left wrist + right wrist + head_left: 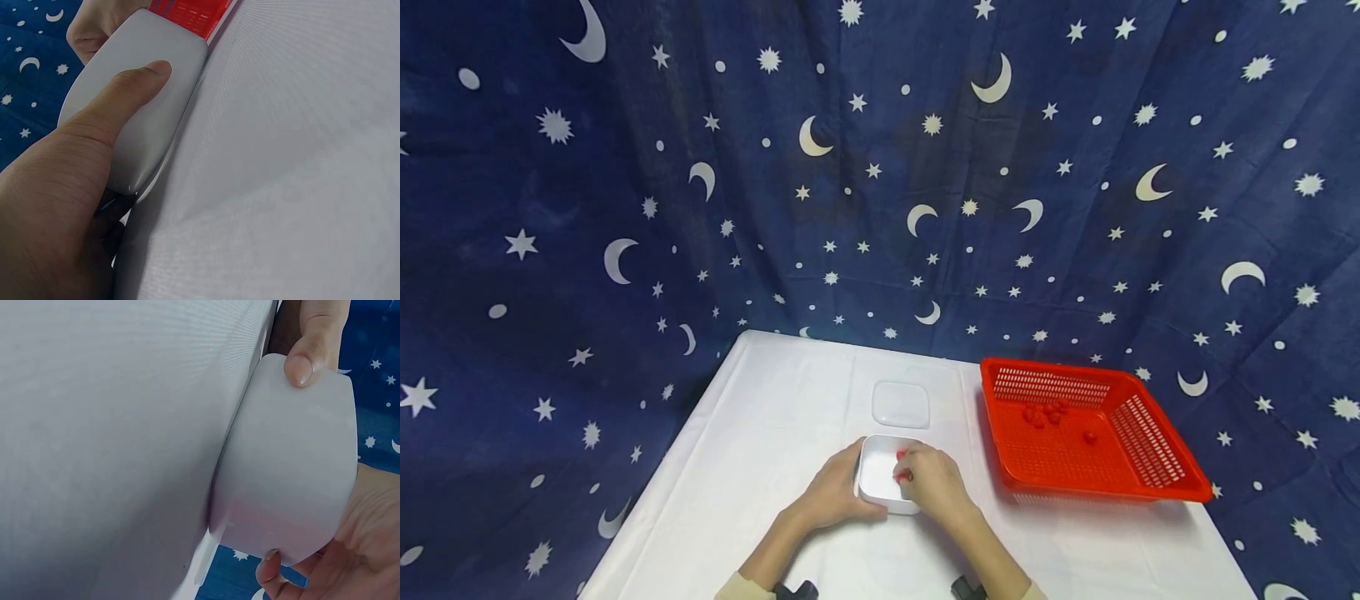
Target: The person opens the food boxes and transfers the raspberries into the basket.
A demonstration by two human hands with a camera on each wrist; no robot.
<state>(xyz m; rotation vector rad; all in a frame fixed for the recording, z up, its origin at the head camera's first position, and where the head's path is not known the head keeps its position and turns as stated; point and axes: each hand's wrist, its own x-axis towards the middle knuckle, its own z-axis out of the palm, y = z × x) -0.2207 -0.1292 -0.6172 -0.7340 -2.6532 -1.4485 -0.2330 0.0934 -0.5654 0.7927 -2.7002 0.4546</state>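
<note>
A white square box (880, 468) with rounded corners stands uncovered on the table. My left hand (835, 492) grips its left side, the thumb (134, 87) lying along the near wall in the left wrist view. Over the box's right rim reaches my right hand (934, 479), its curled fingers holding small red pieces (902, 477) inside the box. A reddish tint shows through the lower wall in the right wrist view, beside the right hand (350, 550). The fingers hide part of the red pieces, so I cannot tell how many are held.
A translucent lid (901, 405) lies flat just behind the box. To the right, a red slotted basket (1075, 467) holds several small red pieces (1043, 414). White cloth covers the table (775, 392), and a dark blue curtain (865, 208) with moons and stars hangs behind.
</note>
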